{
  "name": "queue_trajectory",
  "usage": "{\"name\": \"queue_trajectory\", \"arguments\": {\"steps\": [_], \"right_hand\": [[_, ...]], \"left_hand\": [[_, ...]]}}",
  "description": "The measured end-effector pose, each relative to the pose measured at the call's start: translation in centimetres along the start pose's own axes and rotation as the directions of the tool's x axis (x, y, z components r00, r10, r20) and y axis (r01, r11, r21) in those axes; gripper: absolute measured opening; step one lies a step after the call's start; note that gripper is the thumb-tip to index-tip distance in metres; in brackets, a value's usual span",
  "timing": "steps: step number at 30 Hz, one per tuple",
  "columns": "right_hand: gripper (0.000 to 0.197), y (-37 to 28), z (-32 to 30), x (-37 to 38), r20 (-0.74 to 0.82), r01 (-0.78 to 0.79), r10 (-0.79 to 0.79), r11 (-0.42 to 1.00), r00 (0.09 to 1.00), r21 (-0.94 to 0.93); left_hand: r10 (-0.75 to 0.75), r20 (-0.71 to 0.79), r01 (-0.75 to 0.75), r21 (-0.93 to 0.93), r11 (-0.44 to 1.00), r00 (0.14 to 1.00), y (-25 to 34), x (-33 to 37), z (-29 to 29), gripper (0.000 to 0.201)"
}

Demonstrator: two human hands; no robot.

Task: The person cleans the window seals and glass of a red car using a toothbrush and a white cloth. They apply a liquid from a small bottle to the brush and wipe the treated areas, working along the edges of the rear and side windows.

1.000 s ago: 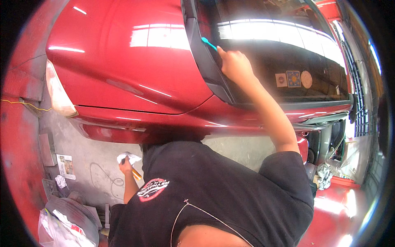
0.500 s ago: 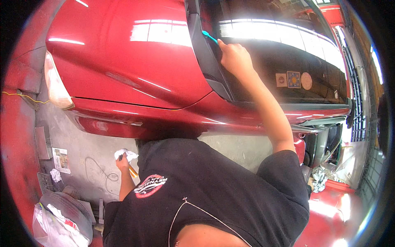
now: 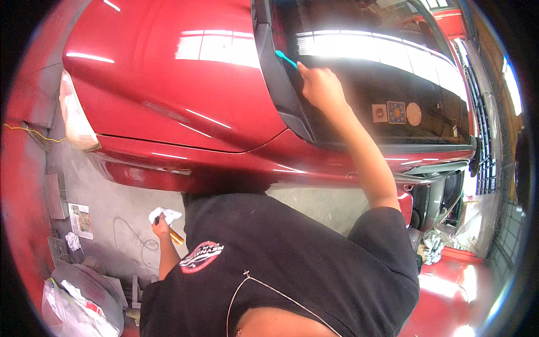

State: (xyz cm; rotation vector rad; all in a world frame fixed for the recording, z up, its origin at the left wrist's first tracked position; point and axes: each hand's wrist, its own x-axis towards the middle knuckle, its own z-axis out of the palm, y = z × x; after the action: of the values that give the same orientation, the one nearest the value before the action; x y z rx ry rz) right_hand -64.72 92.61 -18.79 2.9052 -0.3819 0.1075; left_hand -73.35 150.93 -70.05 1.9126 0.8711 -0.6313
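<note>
My right hand [image 3: 324, 89] reaches over the car's windshield [image 3: 359, 84], closed round a teal toothbrush [image 3: 287, 59]. The brush's head rests at or just above the black cowl trim [image 3: 274, 76] along the glass's lower edge; whether its bristles touch is too small to tell. Down at my left side, my left hand [image 3: 160, 227] is closed round a slim amber bottle [image 3: 177, 236] with a black top. A crumpled white cloth or paper [image 3: 170, 215] is bunched in the same hand. My fingers partly hide both.
The red hood [image 3: 168, 84] and fender lie before me, with a headlight [image 3: 76, 112] at left. A bin with a plastic bag [image 3: 67, 306] stands at lower left, near a cord [image 3: 132, 238] on the floor. Another vehicle [image 3: 443, 196] is at right.
My right hand has brought the toothbrush slightly nearer to me along the windshield's lower edge. The left hand still holds the bottle and white cloth, shifted slightly left.
</note>
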Motion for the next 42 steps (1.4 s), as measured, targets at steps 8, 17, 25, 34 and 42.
{"name": "queue_trajectory", "arguments": {"steps": [8,17,25,34,42], "right_hand": [[0.040,0.0,0.7,-0.4,-0.007,-0.027,0.027,0.996,1.000,-0.091],[0.038,-0.6,-0.1,0.0,-0.018,0.015,-0.017,0.995,1.000,-0.098],[0.043,0.1,0.9,-0.1,-0.034,0.023,-0.025,0.998,0.999,-0.053],[0.042,-1.0,0.2,-0.6,-0.009,0.009,-0.009,0.997,1.000,-0.074],[0.041,-0.7,0.9,-0.1,-0.047,0.034,-0.039,0.995,0.998,-0.098]], "left_hand": [[0.078,-0.005,-0.078,0.009,0.997,0.997,1.5,-1.4,-0.9,0.035],[0.071,-0.035,-0.070,0.021,0.997,0.997,1.8,-0.6,-1.0,0.035],[0.011,0.009,-0.010,-0.106,0.994,1.000,1.2,-1.4,-0.7,0.033],[0.064,-0.036,-0.064,-0.010,0.998,0.997,0.6,-0.5,-0.9,0.038],[0.103,-0.016,-0.102,0.058,0.993,0.995,1.9,-1.7,-0.2,0.038]]}}
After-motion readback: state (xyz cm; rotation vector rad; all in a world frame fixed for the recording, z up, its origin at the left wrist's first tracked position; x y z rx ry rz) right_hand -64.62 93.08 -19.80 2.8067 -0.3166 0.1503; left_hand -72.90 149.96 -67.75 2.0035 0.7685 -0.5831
